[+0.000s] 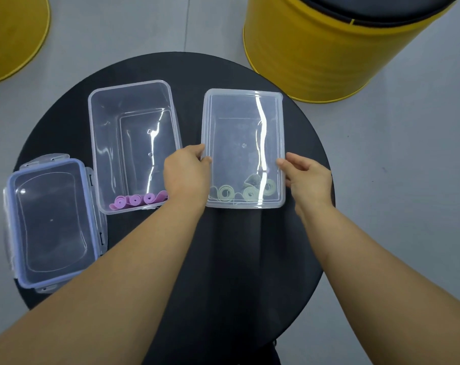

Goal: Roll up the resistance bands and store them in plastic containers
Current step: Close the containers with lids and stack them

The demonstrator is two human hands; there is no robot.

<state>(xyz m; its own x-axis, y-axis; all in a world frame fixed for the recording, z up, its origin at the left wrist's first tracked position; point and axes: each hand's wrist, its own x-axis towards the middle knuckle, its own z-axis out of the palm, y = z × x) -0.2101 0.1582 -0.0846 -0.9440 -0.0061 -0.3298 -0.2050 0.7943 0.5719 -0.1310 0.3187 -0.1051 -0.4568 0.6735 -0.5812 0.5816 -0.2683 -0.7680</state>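
Two clear plastic containers stand on the round black table (236,259). The left container (134,146) is uncovered and holds several rolled purple bands (139,200) at its near end. The right container (243,148) holds rolled pale green bands (246,191) at its near end, and a clear flat lid lies on top of it. My left hand (188,173) pinches that lid's left edge with thumb and fingers. My right hand (306,177) holds its right edge with curled fingers.
A blue-rimmed clip lid (51,222) lies at the table's near left edge. A yellow drum stool (329,48) with a black seat stands on the grey floor at the far right. Another yellow one (12,35) shows at the far left.
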